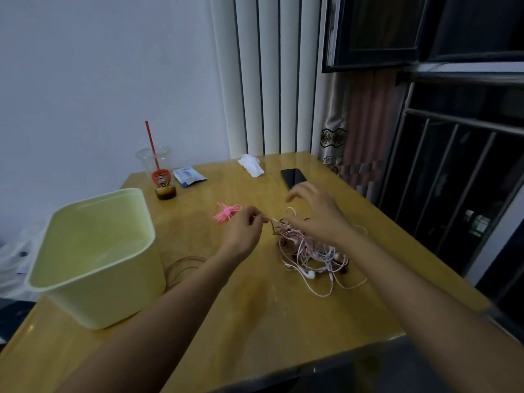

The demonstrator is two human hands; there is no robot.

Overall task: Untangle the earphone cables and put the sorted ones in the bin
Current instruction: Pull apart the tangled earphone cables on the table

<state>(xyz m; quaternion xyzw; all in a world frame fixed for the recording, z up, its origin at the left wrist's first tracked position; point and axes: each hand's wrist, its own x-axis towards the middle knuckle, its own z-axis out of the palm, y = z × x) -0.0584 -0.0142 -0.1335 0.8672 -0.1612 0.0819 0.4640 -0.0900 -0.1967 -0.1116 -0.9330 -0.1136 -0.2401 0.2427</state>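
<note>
A tangle of white, pink and brown earphone cables (pixel 312 251) lies on the wooden table (pixel 255 302), right of centre. My left hand (pixel 245 228) pinches a thin brown strand pulled out from the tangle's left side. Above the top of the pile my right hand (pixel 317 211) hovers, fingers spread and loosely curved, with a white loop against its palm side; a grip cannot be made out. A pale green bin (pixel 93 256) stands at the left, and no cables are visible inside it. A bright pink bundled cable (pixel 226 212) lies beyond my left hand. A brown coiled cable (pixel 181 268) sits beside the bin.
At the back of the table stand a plastic cup with a red straw (pixel 160 177), a blue-white packet (pixel 188 175), a crumpled tissue (pixel 251 164) and a dark phone (pixel 293 177). A wall and blinds close the back; a window grille runs along the right.
</note>
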